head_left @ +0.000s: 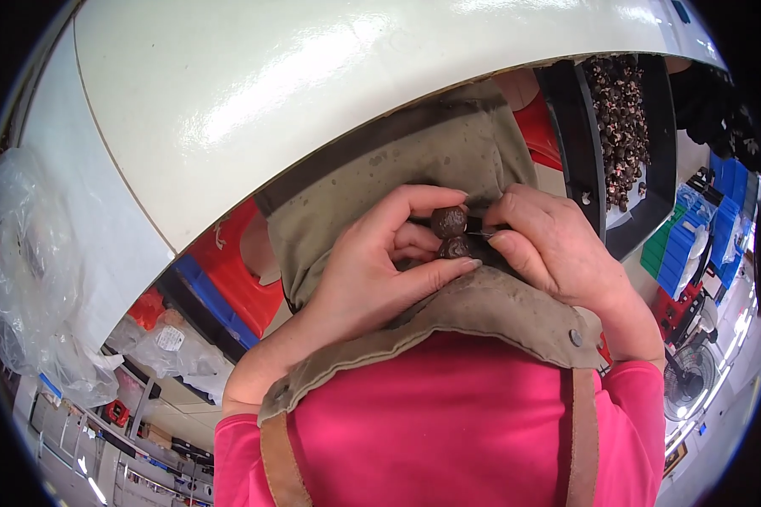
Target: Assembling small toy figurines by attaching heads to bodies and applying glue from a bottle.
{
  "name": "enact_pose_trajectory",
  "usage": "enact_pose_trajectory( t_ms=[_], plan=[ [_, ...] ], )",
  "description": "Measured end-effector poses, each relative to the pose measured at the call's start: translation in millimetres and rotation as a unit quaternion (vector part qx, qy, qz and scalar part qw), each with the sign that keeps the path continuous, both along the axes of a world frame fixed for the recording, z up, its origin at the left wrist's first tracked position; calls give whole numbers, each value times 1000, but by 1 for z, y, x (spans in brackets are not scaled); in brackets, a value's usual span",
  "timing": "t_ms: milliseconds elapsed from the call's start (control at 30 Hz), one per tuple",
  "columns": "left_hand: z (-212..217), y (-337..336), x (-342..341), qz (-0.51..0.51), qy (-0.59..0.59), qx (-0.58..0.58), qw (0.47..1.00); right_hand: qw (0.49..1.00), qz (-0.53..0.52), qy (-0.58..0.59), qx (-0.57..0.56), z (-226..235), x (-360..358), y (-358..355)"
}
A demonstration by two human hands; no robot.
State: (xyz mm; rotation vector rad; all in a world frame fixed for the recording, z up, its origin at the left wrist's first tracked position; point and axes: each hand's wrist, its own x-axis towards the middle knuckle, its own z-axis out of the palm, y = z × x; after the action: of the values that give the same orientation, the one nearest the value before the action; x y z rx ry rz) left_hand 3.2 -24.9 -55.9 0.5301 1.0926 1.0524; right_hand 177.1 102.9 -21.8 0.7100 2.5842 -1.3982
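Observation:
Over the lap, my left hand (380, 245) is closed, its thumb and fingers gripping two dark brown, glossy round pieces (449, 222) set one against the other. Their surfaces look ridged; what they are I cannot tell. From the right, my right hand (543, 241) pinches a thin tool (479, 231) with a dark part and a fine metal tip, which reaches to the side of the round pieces. Whether the tip touches or enters them is too small to tell. Both hands rest close to the olive apron (397, 182).
A white table (271, 101) curves across ahead. At right, a black tray (661, 160) holds many small dark brown and pinkish pieces (619, 127). Clear plastic bags (38, 279) hang at left. Red stools (249, 270), blue bins (689, 237) and a fan (689, 380) stand around.

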Motion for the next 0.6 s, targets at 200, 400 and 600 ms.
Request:
enact_pose_trajectory(
  t_ms=[200,400,600],
  plan=[
    [1,2,-1,-2,7,0,1000,999,14,2,40,2,-3,-2],
    [2,1,-1,2,2,3,1000,998,21,-11,52,3,-5,-3],
    [6,4,-4,-10,-9,-25,1000,998,10,-25,56,4,-7,-5]
  ],
)
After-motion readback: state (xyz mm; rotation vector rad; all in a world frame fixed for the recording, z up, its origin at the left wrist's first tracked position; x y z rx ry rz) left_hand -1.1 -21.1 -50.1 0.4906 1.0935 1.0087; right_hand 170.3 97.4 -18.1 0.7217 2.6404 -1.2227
